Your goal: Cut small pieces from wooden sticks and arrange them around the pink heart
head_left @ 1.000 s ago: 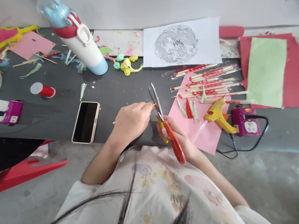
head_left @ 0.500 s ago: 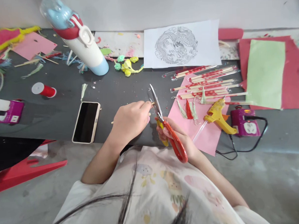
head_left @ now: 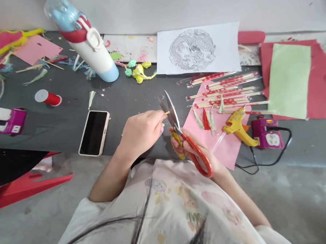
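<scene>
My left hand [head_left: 143, 132] is closed, pinching a thin wooden stick [head_left: 167, 113] whose pale tip pokes out past the thumb and forefinger. Most of the stick is hidden by the hand. In my right hand [head_left: 188, 144] is a pair of scissors [head_left: 175, 126] with one orange-red and one yellow handle. Its blades are apart, pointing away from me, and the stick's tip lies at the opening between them. A small pale piece [head_left: 162, 125] shows under my left fingers; what it is I cannot tell.
A phone [head_left: 94, 133] and a red thread spool [head_left: 48, 97] lie left, behind them a water bottle [head_left: 94, 54]. To the right are wrapped wooden sticks [head_left: 229, 93], tassels [head_left: 206, 119], a yellow glue gun [head_left: 239, 127] and a corded purple socket block [head_left: 267, 133]. A dragon drawing [head_left: 197, 49] lies behind.
The scissor blades have spread wider, and the orange-red handle has swung right and slightly down. My left hand has barely moved and still pinches the stick.
</scene>
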Demonstrator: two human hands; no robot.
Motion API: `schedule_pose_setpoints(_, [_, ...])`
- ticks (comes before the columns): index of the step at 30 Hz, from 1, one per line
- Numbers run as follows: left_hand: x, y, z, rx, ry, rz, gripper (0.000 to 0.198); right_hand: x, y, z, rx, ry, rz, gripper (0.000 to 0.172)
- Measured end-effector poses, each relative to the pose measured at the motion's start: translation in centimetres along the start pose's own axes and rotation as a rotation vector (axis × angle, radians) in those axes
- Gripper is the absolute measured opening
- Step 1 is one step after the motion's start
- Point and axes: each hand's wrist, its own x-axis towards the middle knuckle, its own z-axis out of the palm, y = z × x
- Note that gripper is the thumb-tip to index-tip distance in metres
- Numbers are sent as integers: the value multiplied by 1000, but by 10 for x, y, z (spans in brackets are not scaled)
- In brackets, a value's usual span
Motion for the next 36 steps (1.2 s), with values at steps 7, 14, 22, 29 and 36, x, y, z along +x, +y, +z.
schedule_pose_setpoints(7, [-2, 7, 0, 67, 30, -39, 25, 0, -2, 2, -117, 63, -25, 43])
schedule_pose_setpoints(14, [-3, 11, -3, 161, 56, -34, 25, -3, -1, 3, -133, 88, -27, 40])
schedule_pose_setpoints(22, [-6, 9, -1, 148, 147, -5, 23, -7, -1, -5, -230, -30, -35, 51])
schedule_pose_setpoints(29, [-8, 11, -1, 121, 191, -25, 20, -9, 3, -9, -242, -72, -26, 50])
schedule_pose_setpoints(36, [-7, 13, 0, 152, 171, -47, 21, -7, 4, -9, -260, -94, -58, 47])
